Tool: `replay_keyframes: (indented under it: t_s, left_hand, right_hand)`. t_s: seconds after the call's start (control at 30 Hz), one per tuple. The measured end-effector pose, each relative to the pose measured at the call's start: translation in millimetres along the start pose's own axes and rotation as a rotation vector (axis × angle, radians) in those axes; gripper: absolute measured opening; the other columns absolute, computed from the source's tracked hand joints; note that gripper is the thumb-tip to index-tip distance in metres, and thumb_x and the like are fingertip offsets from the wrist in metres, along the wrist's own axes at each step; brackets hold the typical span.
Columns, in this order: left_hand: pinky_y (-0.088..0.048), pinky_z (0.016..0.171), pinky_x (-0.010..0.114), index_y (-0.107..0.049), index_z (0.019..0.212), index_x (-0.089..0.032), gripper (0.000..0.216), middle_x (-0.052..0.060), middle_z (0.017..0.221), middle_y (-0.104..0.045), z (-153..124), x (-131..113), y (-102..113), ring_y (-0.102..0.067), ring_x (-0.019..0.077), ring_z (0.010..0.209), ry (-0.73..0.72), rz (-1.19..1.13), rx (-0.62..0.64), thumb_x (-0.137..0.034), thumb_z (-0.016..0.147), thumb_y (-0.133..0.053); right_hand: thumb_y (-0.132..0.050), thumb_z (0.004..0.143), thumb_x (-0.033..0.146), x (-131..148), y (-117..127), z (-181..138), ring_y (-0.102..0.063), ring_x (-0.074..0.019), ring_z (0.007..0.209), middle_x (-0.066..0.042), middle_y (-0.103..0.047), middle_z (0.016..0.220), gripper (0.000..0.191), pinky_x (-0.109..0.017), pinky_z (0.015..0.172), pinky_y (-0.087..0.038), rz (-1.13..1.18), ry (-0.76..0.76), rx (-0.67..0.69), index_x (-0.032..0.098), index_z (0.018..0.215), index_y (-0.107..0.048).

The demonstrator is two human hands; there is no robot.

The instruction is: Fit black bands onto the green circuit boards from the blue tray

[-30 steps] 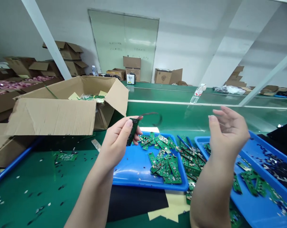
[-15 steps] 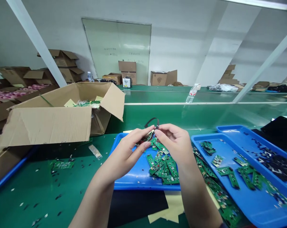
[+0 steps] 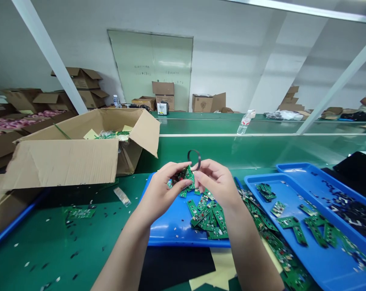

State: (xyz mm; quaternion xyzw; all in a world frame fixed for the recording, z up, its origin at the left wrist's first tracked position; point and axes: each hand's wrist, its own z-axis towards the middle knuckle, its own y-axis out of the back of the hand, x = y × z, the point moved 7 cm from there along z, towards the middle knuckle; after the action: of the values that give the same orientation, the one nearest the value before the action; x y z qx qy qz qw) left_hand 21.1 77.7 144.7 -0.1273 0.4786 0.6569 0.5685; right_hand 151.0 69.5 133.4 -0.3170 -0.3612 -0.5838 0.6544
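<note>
My left hand (image 3: pixel 164 190) and my right hand (image 3: pixel 216 182) meet above a blue tray (image 3: pixel 170 226). Together they pinch a small green circuit board (image 3: pixel 186 176) with a dark flat ribbon cable (image 3: pixel 194 154) curling up from it. The left fingers grip the board's left side. The right fingers hold its right end at the base of the cable. Below the hands, a heap of similar green boards (image 3: pixel 210 214) lies in the tray.
A second blue tray (image 3: pixel 319 258) with scattered boards and a third with black parts (image 3: pixel 349 208) lie to the right. An open cardboard box (image 3: pixel 76 149) stands at the left. A plastic bottle (image 3: pixel 243 123) lies on the far belt. Small bits litter the green mat.
My right hand came down from the raised open pose and closed on the board held by the left hand. The ribbon cable now curls upright above the fingers.
</note>
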Motion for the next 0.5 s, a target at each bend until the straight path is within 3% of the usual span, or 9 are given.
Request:
replay_keyframes:
  t_s: [0.1,0.17,0.37,0.43,0.5]
  left_hand:
    - [-0.051,0.077,0.032,-0.063,0.114,-0.023,0.031,0.006,0.097,-0.064,-1.2,-5.0,2.3,-0.061,0.018,0.086,-0.054,0.08,-0.01,-0.021,0.083,-0.06]
    - [-0.051,0.077,0.032,-0.062,0.114,-0.023,0.032,0.005,0.096,-0.064,-1.7,-5.9,2.9,-0.061,0.0179,0.087,-0.069,0.116,-0.005,-0.019,0.083,-0.059]
    - [-0.051,0.08,0.034,-0.06,0.116,-0.024,0.032,0.006,0.097,-0.063,-0.5,-2.3,11.9,-0.06,0.018,0.09,-0.097,0.176,-0.061,-0.019,0.084,-0.058]
    - [-0.052,0.081,0.034,-0.06,0.115,-0.024,0.031,0.006,0.098,-0.062,-0.8,-2.8,16.0,-0.06,0.0181,0.091,-0.116,0.186,-0.098,-0.019,0.085,-0.058]
    - [-0.052,0.082,0.034,-0.061,0.115,-0.024,0.031,0.006,0.101,-0.061,-1.9,-4.8,19.2,-0.06,0.0185,0.094,-0.143,0.193,-0.137,-0.018,0.084,-0.059]
  right_hand:
    - [-0.052,0.085,0.028,-3.0,-6.3,0.2,-0.046,-0.008,0.038,0.007,-0.056,0.053,0.049,-0.019,0.036,-0.041,0.058,0.014,0.182,0.02,0.133,-0.042]
    - [-0.05,0.087,0.033,0.0,-4.9,-1.4,-0.043,-0.0076,0.036,0.008,-0.055,0.054,0.061,-0.019,0.034,-0.039,0.053,0.084,0.253,0.022,0.143,-0.027]
    - [-0.048,0.089,0.04,30.7,15.7,-20.9,-0.041,-0.0064,0.029,0.01,-0.048,0.045,0.043,-0.015,0.032,-0.036,0.112,0.324,0.323,0.029,0.131,-0.045]
    - [-0.047,0.09,0.042,46.8,20.4,-36.8,-0.042,-0.0047,0.027,0.011,-0.047,0.041,0.031,-0.013,0.036,-0.038,0.135,0.406,0.422,0.033,0.119,-0.054]
    - [-0.043,0.09,0.049,59.2,23.2,-55.2,-0.043,-0.0026,0.026,0.012,-0.045,0.036,0.026,-0.011,0.04,-0.04,0.159,0.494,0.595,0.032,0.094,-0.063]
